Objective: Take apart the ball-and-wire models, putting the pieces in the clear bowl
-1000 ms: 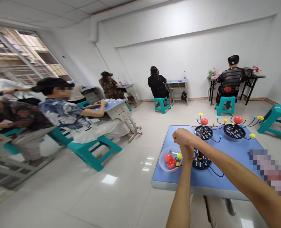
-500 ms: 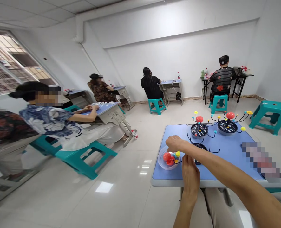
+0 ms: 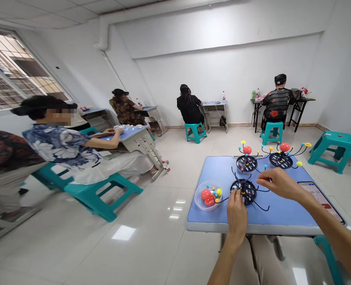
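Note:
The half-built planet model (image 3: 248, 194), a round black base with bare curved black arms, lies near the front of the blue desk. My left hand (image 3: 237, 211) grips its near left side, fingers pressed together over the edge. My right hand (image 3: 278, 184) hovers at the model's right, thumb and fingers pinched; whatever is between them is too small to make out. Left of the model stands a clear plastic bowl (image 3: 197, 200) with red half-shells (image 3: 208, 201) and small yellow, blue and orange balls. One black arm of the model reaches over the bowl's rim.
Two models with red centre balls, the left one (image 3: 247, 162) and the right one (image 3: 281, 159), stand at the desk's back. A phone (image 3: 322, 202) showing a timer lies at the right edge. A teal stool (image 3: 332, 148) is beyond; several people sit at other desks.
My right hand has moved from above the bowl, across my left hand, to the model's right side. The model has turned and shows more of its base. My left hand stays at it.

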Demonstrator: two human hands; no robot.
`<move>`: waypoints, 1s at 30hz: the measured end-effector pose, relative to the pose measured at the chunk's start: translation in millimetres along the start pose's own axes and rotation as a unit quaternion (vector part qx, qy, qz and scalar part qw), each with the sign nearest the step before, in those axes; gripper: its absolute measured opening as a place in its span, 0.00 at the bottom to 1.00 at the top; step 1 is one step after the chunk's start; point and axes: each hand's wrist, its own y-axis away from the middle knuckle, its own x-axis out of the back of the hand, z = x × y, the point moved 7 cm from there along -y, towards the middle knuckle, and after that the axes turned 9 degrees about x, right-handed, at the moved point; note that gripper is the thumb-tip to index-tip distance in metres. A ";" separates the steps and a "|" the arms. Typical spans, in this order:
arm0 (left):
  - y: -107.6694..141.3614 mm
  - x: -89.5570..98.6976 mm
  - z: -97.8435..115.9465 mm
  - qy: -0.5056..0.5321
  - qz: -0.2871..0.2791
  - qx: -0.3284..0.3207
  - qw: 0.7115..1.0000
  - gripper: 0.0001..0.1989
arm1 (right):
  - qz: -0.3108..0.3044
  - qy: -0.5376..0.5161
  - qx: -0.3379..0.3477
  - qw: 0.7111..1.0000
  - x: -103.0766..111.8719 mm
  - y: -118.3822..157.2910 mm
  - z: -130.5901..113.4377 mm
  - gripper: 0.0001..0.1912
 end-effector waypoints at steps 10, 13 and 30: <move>-30.3 -16.2 17.8 -0.029 -0.002 0.036 0.999 0.17 | 0.086 -0.019 0.006 0.996 -32.4 21.2 21.0 0.12; -33.5 -17.8 18.8 -0.032 -0.004 0.054 0.998 0.16 | 0.063 0.049 0.067 0.995 -31.8 -6.7 1.5 0.12; -32.0 -20.2 7.5 0.018 0.047 0.036 0.998 0.14 | -0.098 0.175 0.136 0.970 -71.9 -58.3 -17.5 0.09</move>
